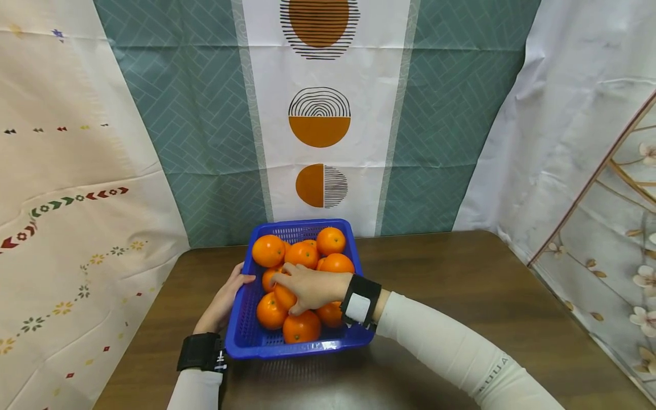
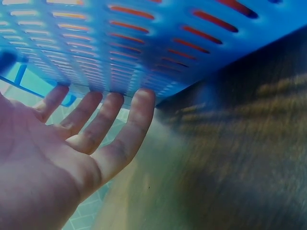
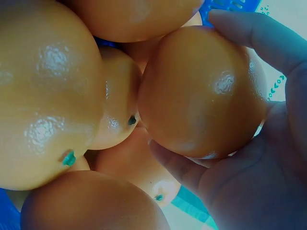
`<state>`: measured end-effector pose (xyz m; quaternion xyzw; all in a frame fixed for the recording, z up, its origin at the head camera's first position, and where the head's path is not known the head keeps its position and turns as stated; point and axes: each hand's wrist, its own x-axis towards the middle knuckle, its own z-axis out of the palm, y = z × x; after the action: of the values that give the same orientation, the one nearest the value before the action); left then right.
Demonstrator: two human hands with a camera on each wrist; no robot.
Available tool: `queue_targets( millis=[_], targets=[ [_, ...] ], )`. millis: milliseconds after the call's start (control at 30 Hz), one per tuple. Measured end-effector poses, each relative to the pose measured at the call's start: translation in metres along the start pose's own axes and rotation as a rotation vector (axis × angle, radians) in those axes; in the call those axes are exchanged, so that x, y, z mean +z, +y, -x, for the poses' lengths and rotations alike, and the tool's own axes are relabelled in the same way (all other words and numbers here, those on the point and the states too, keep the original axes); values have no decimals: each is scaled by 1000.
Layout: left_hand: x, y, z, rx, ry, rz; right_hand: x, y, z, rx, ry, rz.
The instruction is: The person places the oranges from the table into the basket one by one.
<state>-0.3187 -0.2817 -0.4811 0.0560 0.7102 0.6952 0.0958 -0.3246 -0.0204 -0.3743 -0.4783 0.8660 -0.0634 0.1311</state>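
A blue plastic basket point(image 1: 299, 349) with slotted walls holds several oranges. In the head view my left hand point(image 1: 225, 299) is at the basket's left side, its thumb over the rim. The left wrist view shows that hand's fingertips point(image 2: 144, 98) against the outside of the slotted wall point(image 2: 129, 45). My right hand point(image 1: 315, 287) reaches in over the fruit and grips an orange point(image 1: 285, 297). Up close, the held orange point(image 3: 201, 91) sits between thumb and fingers, with other oranges point(image 3: 45, 91) beside and below it. Green stem ends show on some.
The basket stands on a dark brown wooden table point(image 1: 435, 285), near its back edge. Behind hangs a green and white patterned cloth point(image 1: 323, 74). Patterned cloths also hang at the left point(image 1: 77, 228) and right point(image 1: 564, 171).
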Motion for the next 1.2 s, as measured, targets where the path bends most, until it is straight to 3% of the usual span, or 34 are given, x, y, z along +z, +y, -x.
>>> queue_targets(
  millis=[233, 433, 533, 733, 933, 1067, 1200],
  targets=[
    [-3, 3, 2, -20, 0, -31, 1, 1, 1, -13, 34, -15],
    [-12, 13, 4, -7, 100, -247, -11, 2, 9, -53, 88, -140],
    [-17, 22, 3, 39, 118, -286, -18, 4, 12, -61, 131, -174],
    [-22, 48, 3, 99, 171, -319, -27, 15, 18, -46, 219, -187],
    [-20, 81, 1, 171, 217, -505, -43, 42, 28, -11, 422, -281],
    [-18, 104, 1, 212, 216, -582, -50, 64, 33, 28, 556, -342],
    [-10, 122, -4, 224, 189, -625, -52, 80, 38, 57, 604, -369]
  ],
)
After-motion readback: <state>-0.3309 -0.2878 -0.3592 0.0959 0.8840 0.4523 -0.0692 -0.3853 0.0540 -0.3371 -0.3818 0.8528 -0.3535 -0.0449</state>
